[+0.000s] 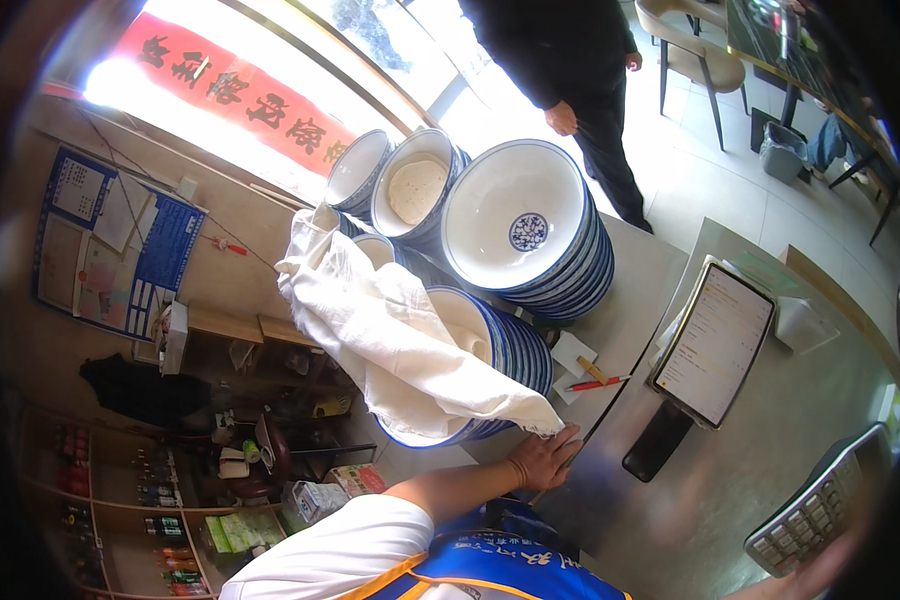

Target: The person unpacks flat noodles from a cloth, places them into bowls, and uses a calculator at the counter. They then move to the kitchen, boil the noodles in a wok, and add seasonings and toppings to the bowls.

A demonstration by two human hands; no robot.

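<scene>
My left hand (546, 457) rests on the counter's edge, fingers slightly apart, beside the frayed corner of a white cloth (420, 330). The cloth drapes over part of the stacked blue-and-white bowls (514, 352). Behind them rises a tall stack of larger bowls (517, 217), its top bowl bearing a blue floral mark. In another bowl lies a round, pale flat piece (418, 191). At the lower right rim, my right hand (825, 564), blurred and partly cut off, holds a calculator (817, 502) with large keys.
A lit tablet (716, 345) stands on the metal counter (690, 525), above a black phone-like object (658, 441). A red pen (597, 383) and paper slips lie beside the bowls. Beyond the counter stands a person in dark clothes (562, 67). Bottle shelves (135, 506) are at lower left.
</scene>
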